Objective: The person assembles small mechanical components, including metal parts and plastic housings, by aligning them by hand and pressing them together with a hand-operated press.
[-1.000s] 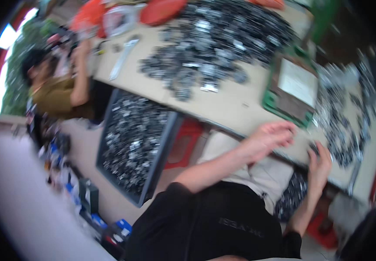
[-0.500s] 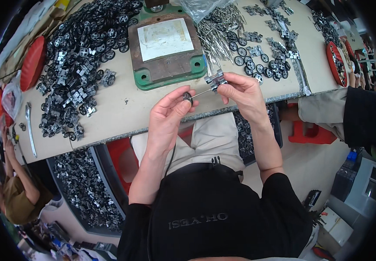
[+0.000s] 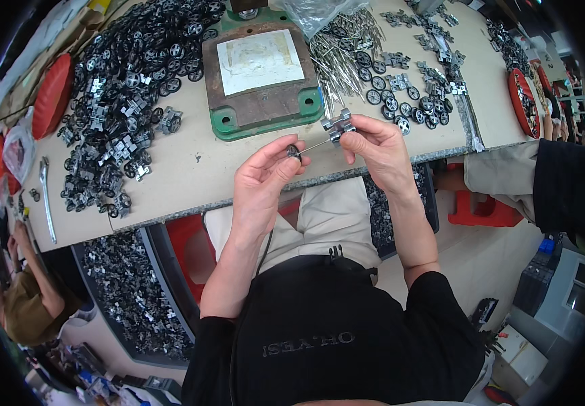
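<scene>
Above the table's front edge, my left hand (image 3: 263, 181) pinches a small black wheel (image 3: 293, 151) between thumb and fingers. A thin metal rod (image 3: 315, 145) runs from the wheel toward my right hand (image 3: 382, 150). There, thumb and fingers close on a small grey bracket-like part (image 3: 338, 126) with several square lugs. The rod's far end meets the bracket's near side; whether it passes inside cannot be made out. Just beyond my hands stands a green and brown machine base (image 3: 263, 114) with a white plate on top.
Piled wheels and grey parts (image 3: 130, 81) spread over the left. Loose rods (image 3: 346, 61) and more wheels (image 3: 426, 105) lie right of the base. Red trays (image 3: 54, 95) flank both sides, and a wrench (image 3: 48, 203) lies left. A bin (image 3: 164, 267) sits below. Other people work at both sides.
My hands hold nearly the same pose on the wheel and bracket. The view has shifted very slightly. At far left, a co-worker's hand has moved a little.
</scene>
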